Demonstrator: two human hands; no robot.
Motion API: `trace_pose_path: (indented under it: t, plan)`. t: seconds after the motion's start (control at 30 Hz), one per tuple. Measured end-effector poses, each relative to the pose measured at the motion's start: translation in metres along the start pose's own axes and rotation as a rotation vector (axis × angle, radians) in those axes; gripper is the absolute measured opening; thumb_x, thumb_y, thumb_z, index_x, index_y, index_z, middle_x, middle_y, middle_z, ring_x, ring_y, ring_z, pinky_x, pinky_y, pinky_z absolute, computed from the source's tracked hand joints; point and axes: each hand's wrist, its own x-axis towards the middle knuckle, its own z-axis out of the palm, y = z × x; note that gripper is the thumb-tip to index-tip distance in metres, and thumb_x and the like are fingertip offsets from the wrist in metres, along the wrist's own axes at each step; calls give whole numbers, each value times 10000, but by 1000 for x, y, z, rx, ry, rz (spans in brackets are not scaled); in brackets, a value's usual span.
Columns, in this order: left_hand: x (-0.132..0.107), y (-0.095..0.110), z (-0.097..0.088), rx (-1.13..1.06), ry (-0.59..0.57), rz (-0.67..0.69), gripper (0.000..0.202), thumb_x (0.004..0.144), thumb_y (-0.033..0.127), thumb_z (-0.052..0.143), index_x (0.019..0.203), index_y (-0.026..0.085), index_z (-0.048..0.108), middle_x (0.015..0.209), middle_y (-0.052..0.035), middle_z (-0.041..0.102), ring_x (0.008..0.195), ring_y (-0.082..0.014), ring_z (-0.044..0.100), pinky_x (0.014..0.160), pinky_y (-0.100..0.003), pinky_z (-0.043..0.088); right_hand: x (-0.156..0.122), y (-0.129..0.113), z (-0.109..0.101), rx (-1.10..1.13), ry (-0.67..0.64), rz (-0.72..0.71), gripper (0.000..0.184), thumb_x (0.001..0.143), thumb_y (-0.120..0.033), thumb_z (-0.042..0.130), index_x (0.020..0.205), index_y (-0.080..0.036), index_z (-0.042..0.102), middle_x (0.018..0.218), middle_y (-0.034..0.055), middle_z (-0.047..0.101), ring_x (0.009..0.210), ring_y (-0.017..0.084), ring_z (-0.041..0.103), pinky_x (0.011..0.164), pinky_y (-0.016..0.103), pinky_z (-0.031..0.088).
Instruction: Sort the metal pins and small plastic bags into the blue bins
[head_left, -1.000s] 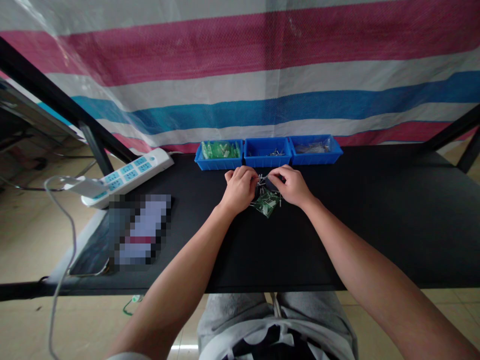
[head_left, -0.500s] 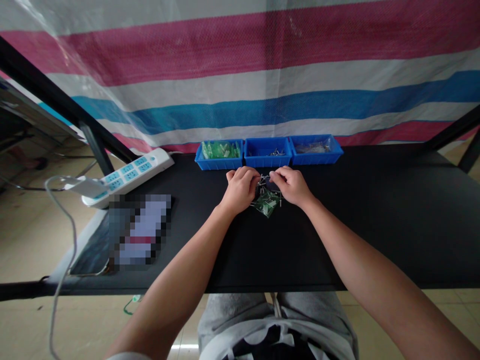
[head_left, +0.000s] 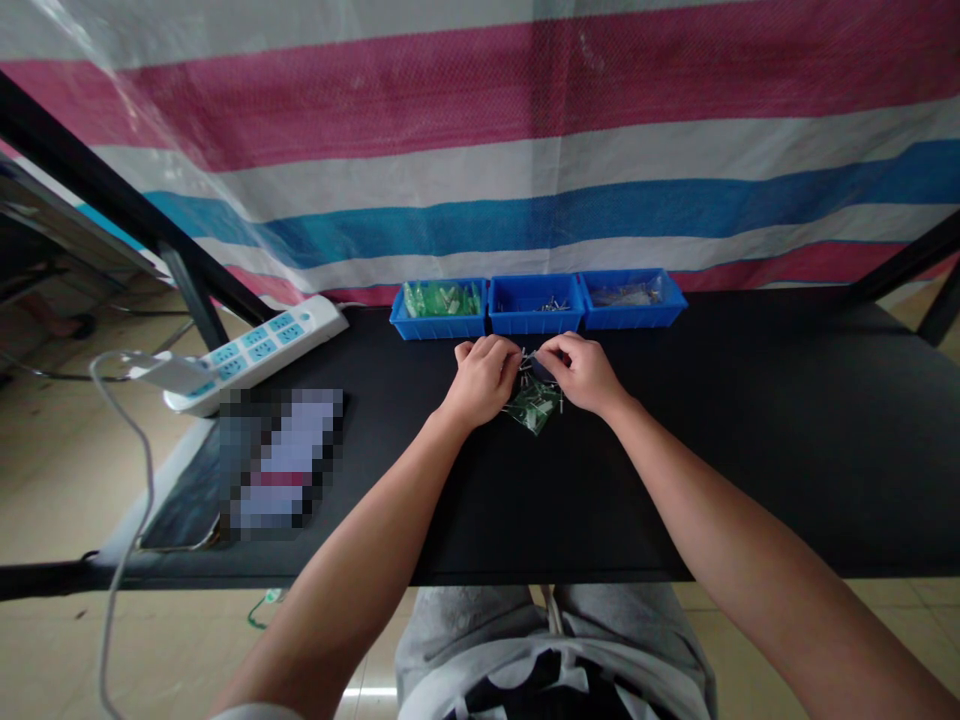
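Both hands meet over the black table, just in front of the blue bins. My left hand is closed in a pinch, and a small silvery metal pin shows at its fingertips. Opposite it, my right hand is also pinched shut; whatever its fingertips grip is too small to make out. Several thin metal pins, like rivets or screws, lie between and below the hands. Close beneath them, a small clear bag with green contents rests on the tabletop.
Three blue bins stand in a row: the left bin holds green bagged pieces, the middle bin loose metal pieces, the right bin clear bags. A white power strip and a blurred phone-like object lie on the left.
My right fingertips have shifted very slightly to the left, towards my left hand. My left hand and the green bag stay nearly where they were.
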Motion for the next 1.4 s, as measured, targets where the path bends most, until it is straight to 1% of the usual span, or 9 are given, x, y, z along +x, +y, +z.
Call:
trace_pose_path:
  t: [0.23, 0.4, 0.53, 0.63, 0.73, 0.8, 0.87, 1.0, 1.4]
  plan:
    - [1, -5, 4, 29, 13, -37, 304, 980, 299, 310, 895, 193, 581, 985, -54, 653, 937, -184, 573, 869, -376, 301, -2, -4, -3, 136, -28, 16, 125, 805, -298, 600, 865, -203, 654, 821, 41, 673, 742, 180, 597, 665, 305, 452]
    - [1, -7, 6, 36, 28, -56, 352, 987, 321, 306, 828, 186, 590, 920, -52, 661, 919, -190, 578, 850, -381, 303, -3, -7, -10, 239, -104, 16, 116, 745, -288, 620, 775, -186, 667, 786, 43, 637, 725, 178, 555, 669, 319, 443]
    - [2, -6, 5, 18, 24, -59, 432, 993, 375, 298, 732, 178, 579, 810, -35, 648, 860, -186, 581, 821, -375, 306, -2, -1, -11, 327, -76, 46, 157, 754, -326, 606, 762, -187, 676, 743, 29, 642, 697, 170, 545, 658, 317, 428]
    - [2, -6, 5, 3, 20, -75, 423, 986, 395, 318, 746, 179, 590, 819, -33, 650, 861, -185, 585, 818, -368, 319, -1, 9, -9, 341, -12, 77, 184, 759, -346, 603, 806, -190, 688, 777, 31, 675, 698, 171, 552, 636, 311, 418]
    - [1, -9, 9, 16, 49, -97, 246, 940, 357, 443, 870, 193, 612, 927, -41, 667, 951, -205, 582, 849, -377, 333, 1, 21, -8, 213, 113, 96, 253, 749, -337, 611, 947, -202, 691, 958, 59, 702, 833, 213, 581, 669, 331, 442]
    - [1, -10, 11, 22, 52, -102, 149, 894, 301, 513, 953, 208, 614, 1022, -51, 663, 1032, -224, 563, 876, -394, 338, 2, 26, -7, 50, 206, 68, 309, 744, -312, 612, 1026, -203, 679, 1045, 79, 696, 927, 248, 580, 761, 383, 461]
    - [0, -12, 13, 27, 36, -98, 155, 858, 247, 537, 988, 217, 617, 1079, -60, 648, 1082, -241, 544, 885, -410, 344, 3, 28, -6, -108, 255, 9, 349, 748, -278, 601, 1079, -189, 665, 1087, 98, 688, 997, 275, 571, 880, 443, 442]
    - [0, -12, 14, 25, 6, -86, 210, 825, 176, 514, 994, 216, 633, 1101, -67, 630, 1096, -254, 534, 885, -430, 356, 4, 31, -4, -285, 260, -55, 417, 766, -243, 573, 1173, -166, 626, 1174, 117, 648, 1090, 301, 528, 981, 487, 392]
    - [0, -11, 16, 69, -37, -61, 115, 812, 227, 560, 848, 199, 665, 1089, -69, 621, 1050, -254, 546, 865, -439, 364, 1, 37, 1, -425, 195, 28, 539, 765, -272, 586, 1294, -182, 545, 1372, 134, 487, 1156, 357, 429, 961, 560, 388]
